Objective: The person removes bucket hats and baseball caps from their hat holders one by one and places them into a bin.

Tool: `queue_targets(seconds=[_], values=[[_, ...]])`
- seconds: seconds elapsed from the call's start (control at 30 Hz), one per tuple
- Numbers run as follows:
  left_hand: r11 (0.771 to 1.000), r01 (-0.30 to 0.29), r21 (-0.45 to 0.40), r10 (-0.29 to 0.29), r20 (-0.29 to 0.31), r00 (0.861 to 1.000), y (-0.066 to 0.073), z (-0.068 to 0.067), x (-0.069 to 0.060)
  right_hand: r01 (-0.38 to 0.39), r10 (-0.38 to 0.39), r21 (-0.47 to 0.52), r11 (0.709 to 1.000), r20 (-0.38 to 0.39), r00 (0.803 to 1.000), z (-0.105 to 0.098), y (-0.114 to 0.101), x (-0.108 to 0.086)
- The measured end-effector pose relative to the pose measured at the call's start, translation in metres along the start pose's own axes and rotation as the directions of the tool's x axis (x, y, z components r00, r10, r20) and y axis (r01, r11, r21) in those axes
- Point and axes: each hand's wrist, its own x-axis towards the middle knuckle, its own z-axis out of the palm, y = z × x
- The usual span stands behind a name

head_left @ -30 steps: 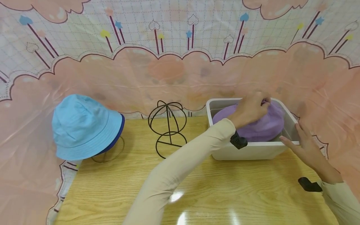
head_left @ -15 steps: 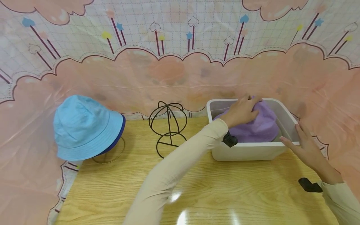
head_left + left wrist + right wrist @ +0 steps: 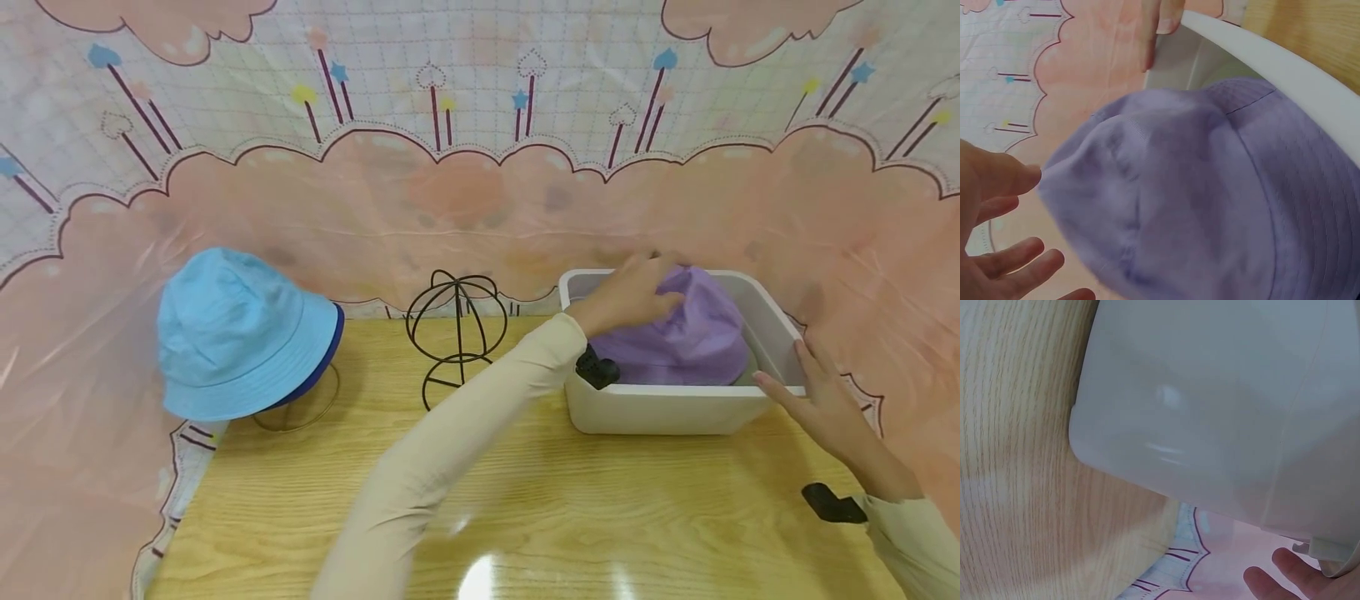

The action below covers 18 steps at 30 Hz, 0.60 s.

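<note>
A purple bucket hat (image 3: 690, 333) lies in a white box (image 3: 675, 410) at the right of the table, its crown peaked upward. My left hand (image 3: 622, 296) is over the box with its fingers spread. In the left wrist view its thumb tip (image 3: 1032, 177) meets the crown's peak and the other fingers stand apart from the cloth. My right hand (image 3: 825, 408) rests at the box's near right corner, thumb over the rim and straight fingers along the outer side. Its fingers (image 3: 1297, 572) also show by the box rim in the right wrist view.
A black wire hat stand (image 3: 457, 333) stands mid-table, partly behind my left forearm. At the left, a light blue bucket hat (image 3: 240, 333) with a dark blue underside sits tilted on a wire stand (image 3: 307, 408). A printed curtain (image 3: 480, 217) hangs behind the wooden table (image 3: 570, 517).
The purple hat's crown has been pulled up into a peak and shifted left within the box. My left hand has moved left, its fingers spreading. My right hand stays at the box corner.
</note>
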Motion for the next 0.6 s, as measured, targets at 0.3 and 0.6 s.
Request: queue_targets(seconds=[0.3,0.6], values=[[1.0,-0.007,0.024,0.008,-0.032,0.999,-0.002,-0.028,-0.019,0.015,-0.015,0.008,1.0,-0.001,1.0,0.0,0.002,0.0],[0.999,0.023,0.022,-0.023,-0.017,1.0,-0.013,-0.052,-0.039,-0.01,0.01,-0.009,1.0,0.021,1.0,0.001,-0.001,-0.001]])
